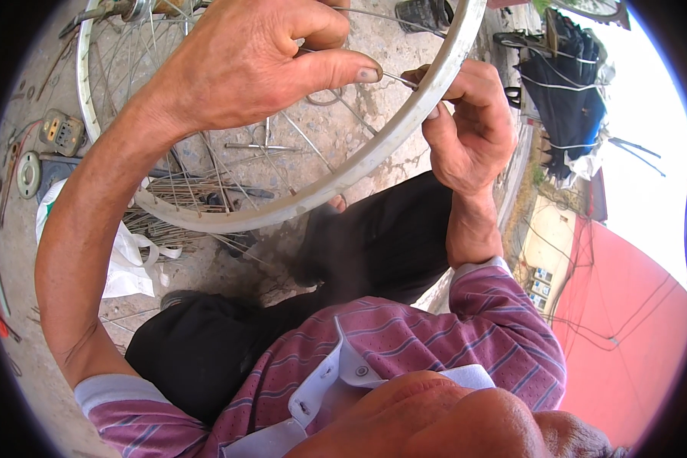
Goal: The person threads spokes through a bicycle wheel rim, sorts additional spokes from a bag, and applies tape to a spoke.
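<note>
A bicycle wheel rim (343, 175), pale and worn, curves in front of me with thin spokes running inward to the hub (136, 9) at the upper left. My left hand (263, 72) reaches inside the rim, fingers curled and thumb stretched along a spoke (399, 79); the spoke runs from that hand to the rim. At the rim's right side my right hand (477, 126) grips the rim from outside, where this spoke meets it. One of its fingertips shows on the inner side, and its thumb presses the outer side. Anything small between these fingers is hidden.
Loose spokes (168, 221) lie in a pile on the concrete below the wheel, beside a white plastic bag (126, 263). Tools, a round metal disc (29, 174) and a yellow-grey boxy part (62, 132) lie at left. A dark container (424, 14) stands beyond the rim. A covered, tied load (565, 91) stands far right.
</note>
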